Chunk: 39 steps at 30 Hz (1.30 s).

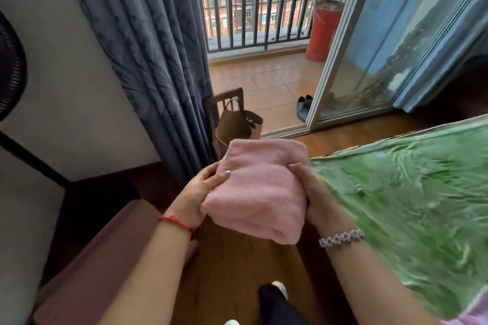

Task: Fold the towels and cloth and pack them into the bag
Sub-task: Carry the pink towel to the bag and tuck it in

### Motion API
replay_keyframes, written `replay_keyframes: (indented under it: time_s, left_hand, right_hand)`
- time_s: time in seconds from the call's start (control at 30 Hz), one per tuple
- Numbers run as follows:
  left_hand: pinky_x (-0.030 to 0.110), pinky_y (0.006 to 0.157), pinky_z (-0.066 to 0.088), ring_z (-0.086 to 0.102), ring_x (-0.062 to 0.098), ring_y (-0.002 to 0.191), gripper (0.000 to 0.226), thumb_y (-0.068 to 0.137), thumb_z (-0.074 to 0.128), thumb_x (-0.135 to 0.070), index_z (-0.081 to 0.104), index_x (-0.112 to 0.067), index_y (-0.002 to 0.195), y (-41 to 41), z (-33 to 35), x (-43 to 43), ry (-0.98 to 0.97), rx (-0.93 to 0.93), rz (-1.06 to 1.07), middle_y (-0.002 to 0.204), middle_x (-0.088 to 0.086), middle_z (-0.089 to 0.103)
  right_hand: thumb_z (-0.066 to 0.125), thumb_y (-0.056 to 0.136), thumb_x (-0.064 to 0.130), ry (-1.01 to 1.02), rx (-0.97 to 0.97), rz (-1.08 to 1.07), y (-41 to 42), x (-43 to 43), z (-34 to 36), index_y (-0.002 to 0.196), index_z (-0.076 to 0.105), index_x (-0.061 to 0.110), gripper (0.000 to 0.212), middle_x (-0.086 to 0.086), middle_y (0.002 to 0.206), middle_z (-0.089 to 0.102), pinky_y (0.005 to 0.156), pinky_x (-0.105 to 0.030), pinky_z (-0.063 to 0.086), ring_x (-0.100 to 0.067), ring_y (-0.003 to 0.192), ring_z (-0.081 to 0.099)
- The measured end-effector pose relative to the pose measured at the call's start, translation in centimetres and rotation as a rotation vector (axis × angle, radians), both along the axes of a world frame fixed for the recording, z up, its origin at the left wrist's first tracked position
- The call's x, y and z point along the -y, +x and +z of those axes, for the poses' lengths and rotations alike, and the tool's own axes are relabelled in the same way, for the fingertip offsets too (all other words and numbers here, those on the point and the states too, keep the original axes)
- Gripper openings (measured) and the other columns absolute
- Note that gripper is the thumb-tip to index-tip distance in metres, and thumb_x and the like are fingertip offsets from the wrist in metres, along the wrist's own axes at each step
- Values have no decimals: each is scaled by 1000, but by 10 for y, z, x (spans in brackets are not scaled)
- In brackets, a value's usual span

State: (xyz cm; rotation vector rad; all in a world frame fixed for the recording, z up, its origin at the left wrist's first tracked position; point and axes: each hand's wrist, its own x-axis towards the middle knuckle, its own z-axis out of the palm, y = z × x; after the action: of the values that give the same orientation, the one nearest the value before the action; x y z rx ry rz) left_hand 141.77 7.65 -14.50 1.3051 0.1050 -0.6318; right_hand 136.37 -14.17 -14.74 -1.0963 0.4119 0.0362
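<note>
Pink, soft, light folded towel clasped from both sides by left hand and right hand, near bag; probably best pinched at edges.

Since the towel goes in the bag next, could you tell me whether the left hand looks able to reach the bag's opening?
Probably not yet: the left hand shares the grip on the folded pink towel with the right hand. The brown bag stands open beyond the towel, nothing covering its mouth.

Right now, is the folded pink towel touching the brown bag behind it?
Cannot tell. In the head view the pink towel overlaps the brown bag and hides any gap.
</note>
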Motion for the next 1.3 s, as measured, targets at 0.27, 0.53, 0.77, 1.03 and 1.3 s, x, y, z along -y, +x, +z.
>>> replay_keyframes:
  time_s: [0.27,0.53,0.77,1.03,1.3]
  left_hand:
    - [24,64,57,68,14,79,35,84,61,-27,60,-6,112,93,-21,29,-80,-160,-69,93,7,67]
    - [46,105,42,56,26,122,62,79,70,-36,47,-23,135,200,-27,67,-37,-70,-68,135,8,56]
    - [46,101,46,62,25,114,64,73,74,-33,50,-21,131,248,-38,76,68,-118,7,127,8,61]
    - [33,83,53,60,25,114,54,81,67,-30,52,-15,130,313,-64,66,-13,-150,14,130,13,58]
    - [27,75,55,63,22,110,56,81,67,-23,48,-20,133,386,-83,45,25,-190,69,127,8,61]
  right_hand:
    - [64,78,22,15,6,78,104,34,-22,121,53,5,47,-12,99,62,72,-35,54,-26,91,63]
    - [62,83,21,92,27,215,220,78,-22,119,52,6,41,-9,94,63,67,-30,54,-21,83,65]
    - [60,87,21,117,16,303,291,83,-39,125,49,8,42,-13,108,59,74,-34,54,-28,96,63]
    - [66,82,25,91,-65,289,358,73,-63,127,51,17,49,-19,126,56,94,-51,49,-34,112,60]
    - [58,88,18,87,-54,272,421,47,-72,119,56,13,32,-13,110,61,90,-47,49,-31,104,61]
